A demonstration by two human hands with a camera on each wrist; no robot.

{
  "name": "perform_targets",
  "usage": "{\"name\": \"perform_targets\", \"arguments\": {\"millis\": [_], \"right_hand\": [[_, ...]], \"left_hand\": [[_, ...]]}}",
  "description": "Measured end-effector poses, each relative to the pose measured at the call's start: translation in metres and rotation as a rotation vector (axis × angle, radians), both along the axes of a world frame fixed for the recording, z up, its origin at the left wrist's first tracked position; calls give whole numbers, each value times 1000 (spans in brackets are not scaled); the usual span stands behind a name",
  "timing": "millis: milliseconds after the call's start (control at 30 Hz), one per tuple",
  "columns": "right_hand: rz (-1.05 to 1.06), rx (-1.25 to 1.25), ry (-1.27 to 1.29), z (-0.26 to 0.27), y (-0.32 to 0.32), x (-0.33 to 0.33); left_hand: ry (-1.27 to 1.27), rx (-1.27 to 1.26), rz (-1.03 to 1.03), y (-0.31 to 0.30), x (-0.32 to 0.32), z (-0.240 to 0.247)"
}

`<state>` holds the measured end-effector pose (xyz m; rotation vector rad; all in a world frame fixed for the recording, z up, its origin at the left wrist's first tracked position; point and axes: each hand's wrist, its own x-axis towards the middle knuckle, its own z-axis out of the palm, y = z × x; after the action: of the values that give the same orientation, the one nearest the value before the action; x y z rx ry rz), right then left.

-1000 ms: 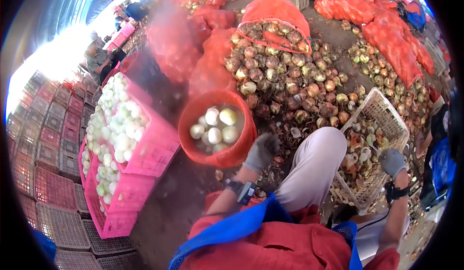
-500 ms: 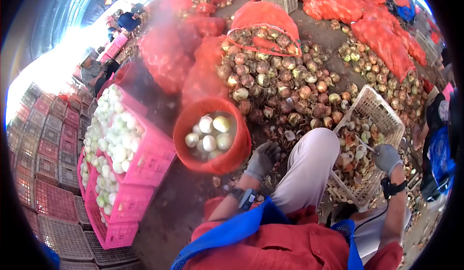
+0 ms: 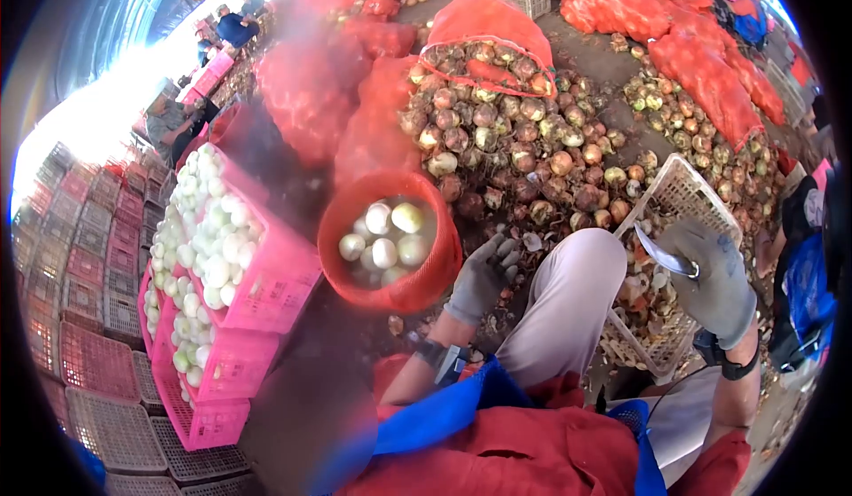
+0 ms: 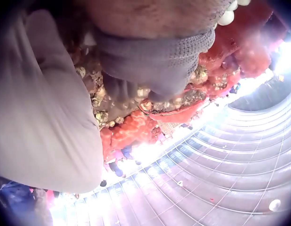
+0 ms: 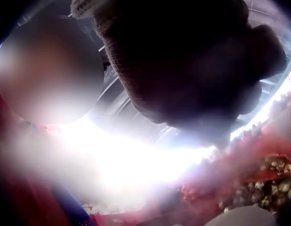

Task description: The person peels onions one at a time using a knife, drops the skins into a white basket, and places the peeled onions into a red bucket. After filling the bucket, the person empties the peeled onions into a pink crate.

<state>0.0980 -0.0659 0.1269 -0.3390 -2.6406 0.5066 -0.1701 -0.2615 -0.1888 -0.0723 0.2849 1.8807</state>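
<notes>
My right hand (image 3: pixel 717 274), in a grey glove, grips a knife with a curved metal blade (image 3: pixel 661 255). It is raised high over a beige crate (image 3: pixel 697 187) of onion skins; in the right wrist view the hand is a dark shape. The gloved left hand (image 3: pixel 479 279) holds nothing and has its fingers loosely bent. It hovers between the red bucket (image 3: pixel 451 261) and my raised knee (image 3: pixel 577 274). Several peeled onions (image 3: pixel 384 253) sit in cloudy water in the bucket. Unpeeled onions (image 3: pixel 532 154) spill from a red mesh sack (image 3: pixel 493 24) ahead of the left hand.
Pink crates (image 3: pixel 275 296) heaped with peeled white onions (image 3: pixel 209 230) stand at the left. Beyond them are stacks of bare crates (image 3: pixel 106 354). Full red mesh sacks (image 3: pixel 315 88) lie behind the bucket, and a seated person (image 3: pixel 169 122) is at the far left.
My right hand has risen from beside the crate toward the head camera, bringing the knife's blade into clear view. The left hand has turned slightly, its fingers showing more.
</notes>
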Motion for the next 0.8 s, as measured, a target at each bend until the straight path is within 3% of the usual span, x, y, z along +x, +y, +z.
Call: {"name": "perform_targets", "arguments": {"millis": [33, 67, 133, 167, 233, 333, 433, 600, 633, 800], "right_hand": [[0, -67, -226, 4, 6, 5], [1, -69, -233, -14, 15, 15], [-33, 216, 31, -64, 33, 38], [-29, 216, 33, -66, 37, 44], [-101, 119, -242, -59, 38, 59], [-11, 115, -86, -43, 22, 64], [-71, -11, -118, -36, 13, 72], [-165, -154, -88, -24, 20, 82], [-175, -154, -96, -21, 20, 83], [-104, -67, -73, -44, 40, 72]], "left_hand": [[-21, -8, -10, -1, 1, -8], [-39, -20, -19, -3, 2, -16], [-69, -40, -40, -5, 2, -28], [-84, -49, -50, -6, 3, -34], [-104, -68, -65, -6, 4, -43], [-117, -79, -72, -2, 3, -50], [-115, -88, -82, 6, 5, -46], [106, -367, -20, 34, 6, -11], [391, -380, -32, 41, 2, -23], [301, -301, -30, 56, -32, -26]]}}
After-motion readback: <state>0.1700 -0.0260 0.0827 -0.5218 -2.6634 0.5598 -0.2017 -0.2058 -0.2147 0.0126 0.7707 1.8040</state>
